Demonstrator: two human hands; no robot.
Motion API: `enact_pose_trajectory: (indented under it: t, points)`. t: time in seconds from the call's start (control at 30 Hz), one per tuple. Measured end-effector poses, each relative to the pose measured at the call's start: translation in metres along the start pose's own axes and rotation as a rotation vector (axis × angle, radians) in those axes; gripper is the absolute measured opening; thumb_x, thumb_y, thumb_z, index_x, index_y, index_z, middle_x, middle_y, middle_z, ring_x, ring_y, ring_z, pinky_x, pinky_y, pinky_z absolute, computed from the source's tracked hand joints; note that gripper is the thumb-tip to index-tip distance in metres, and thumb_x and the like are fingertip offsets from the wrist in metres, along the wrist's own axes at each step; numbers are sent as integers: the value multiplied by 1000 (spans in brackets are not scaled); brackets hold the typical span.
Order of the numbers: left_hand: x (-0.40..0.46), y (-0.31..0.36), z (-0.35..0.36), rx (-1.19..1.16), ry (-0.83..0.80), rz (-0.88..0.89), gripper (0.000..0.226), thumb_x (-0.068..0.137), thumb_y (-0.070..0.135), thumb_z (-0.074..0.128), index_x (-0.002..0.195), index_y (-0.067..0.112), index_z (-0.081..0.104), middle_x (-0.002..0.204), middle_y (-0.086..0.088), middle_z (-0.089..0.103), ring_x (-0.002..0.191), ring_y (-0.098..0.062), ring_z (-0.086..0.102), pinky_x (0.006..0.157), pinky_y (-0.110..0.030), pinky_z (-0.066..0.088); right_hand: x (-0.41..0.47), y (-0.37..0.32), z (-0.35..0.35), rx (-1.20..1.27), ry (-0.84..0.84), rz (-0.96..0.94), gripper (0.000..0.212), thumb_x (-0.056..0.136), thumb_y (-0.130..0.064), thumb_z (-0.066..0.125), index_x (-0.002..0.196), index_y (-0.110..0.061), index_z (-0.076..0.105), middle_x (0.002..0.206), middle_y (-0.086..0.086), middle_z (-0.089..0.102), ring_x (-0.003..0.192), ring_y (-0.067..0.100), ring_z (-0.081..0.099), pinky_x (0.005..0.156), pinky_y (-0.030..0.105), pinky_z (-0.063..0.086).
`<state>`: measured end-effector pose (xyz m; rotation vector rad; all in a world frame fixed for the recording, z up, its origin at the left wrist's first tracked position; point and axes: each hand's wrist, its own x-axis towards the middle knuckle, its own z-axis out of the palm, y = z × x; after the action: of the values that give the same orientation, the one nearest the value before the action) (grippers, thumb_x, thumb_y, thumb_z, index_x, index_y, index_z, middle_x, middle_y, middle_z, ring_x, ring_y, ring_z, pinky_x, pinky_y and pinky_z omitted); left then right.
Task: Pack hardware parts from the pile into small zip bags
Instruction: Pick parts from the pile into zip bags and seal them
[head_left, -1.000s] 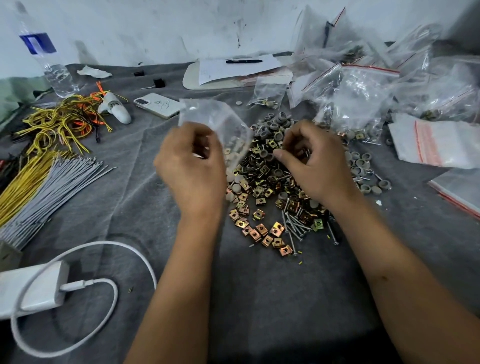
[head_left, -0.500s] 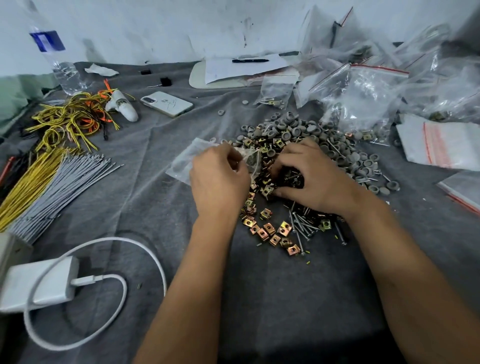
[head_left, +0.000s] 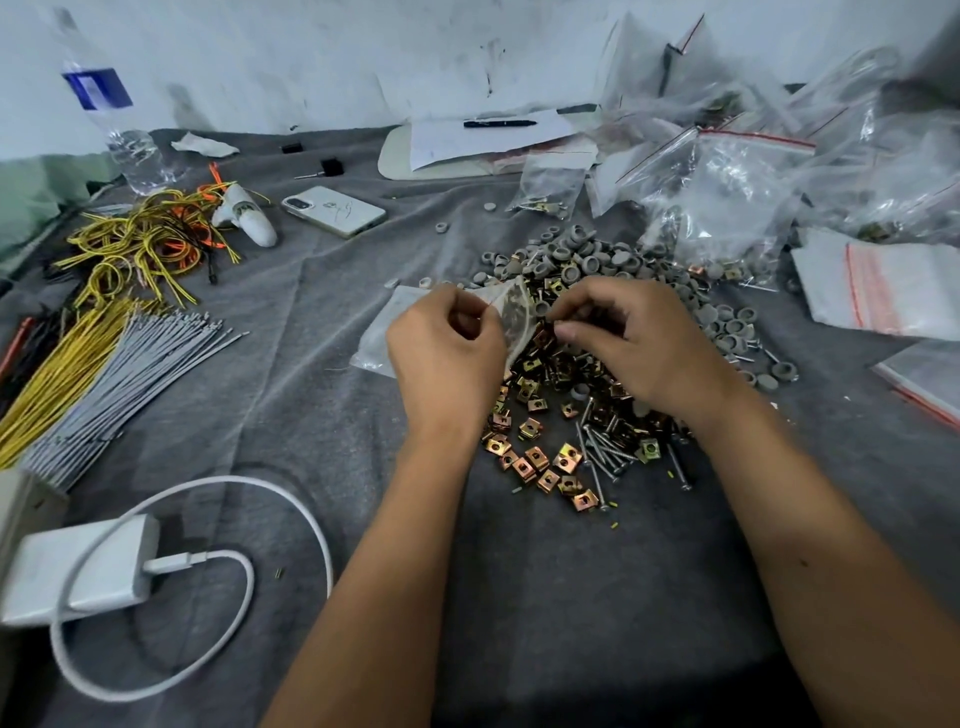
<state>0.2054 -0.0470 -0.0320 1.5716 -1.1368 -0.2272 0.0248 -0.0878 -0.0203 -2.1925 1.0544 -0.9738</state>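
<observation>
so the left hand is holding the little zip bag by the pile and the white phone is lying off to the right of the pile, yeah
Not quite. The head view shows the white phone lying left of the pile, not right. The left hand does hold the zip bag there.

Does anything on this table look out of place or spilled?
A few things. Some grey caps lie strayed from the main pile, up near the phone. Tiny yellow bits are scattered below the pile. A crumpled tissue sits by the water bottle. Nothing looks broken.

surface: grey cloth (head_left: 519, 597) | on it: hardware pile (head_left: 587, 395) (clips, caps, screws) | phone (head_left: 335, 210) | charger (head_left: 78, 566)
</observation>
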Motion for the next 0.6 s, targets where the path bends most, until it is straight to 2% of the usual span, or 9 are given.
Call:
enact_pose_trajectory:
  t: [0.17, 0.27, 0.37, 0.47, 0.6]
  points:
    - [-5, -2, 9, -4, -115, 140, 17, 85, 8, 70, 75, 22, 73, 64, 13, 66, 60, -2, 62, 56, -11, 44, 2, -1, 0, 129, 96, -40, 14, 96, -12, 70, 106, -17, 79, 89, -12, 76, 87, 2, 72, 79, 13, 51]
    - [-7, -3, 11, -12, -154, 183, 16, 84, 6, 70, 76, 19, 74, 65, 12, 66, 60, -3, 62, 56, -10, 43, 2, -2, -1, 196, 98, -13, 21, 95, -8, 71, 110, -20, 79, 98, -13, 77, 96, 1, 71, 83, 15, 52]
    - [-6, -4, 12, -15, -142, 190, 15, 84, 7, 70, 77, 20, 74, 65, 12, 66, 60, -4, 63, 56, -10, 44, 1, -3, -2, 238, 77, 3, 29, 93, 1, 70, 113, -18, 78, 103, -6, 77, 99, 4, 72, 84, 17, 55]
    - [-5, -5, 12, -26, -134, 186, 13, 85, 9, 71, 79, 19, 75, 66, 11, 67, 59, -3, 62, 56, -12, 44, 1, -3, -1, 291, 75, 10, 26, 91, 3, 71, 112, -12, 77, 100, 5, 77, 93, 8, 73, 78, 19, 57]
    - [-6, -2, 11, -18, -94, 184, 15, 85, 8, 70, 77, 20, 74, 65, 13, 66, 59, -3, 61, 56, -12, 44, 1, -3, -2, 266, 79, -10, 25, 92, 0, 71, 110, -17, 78, 99, -2, 78, 95, 7, 73, 82, 18, 55]
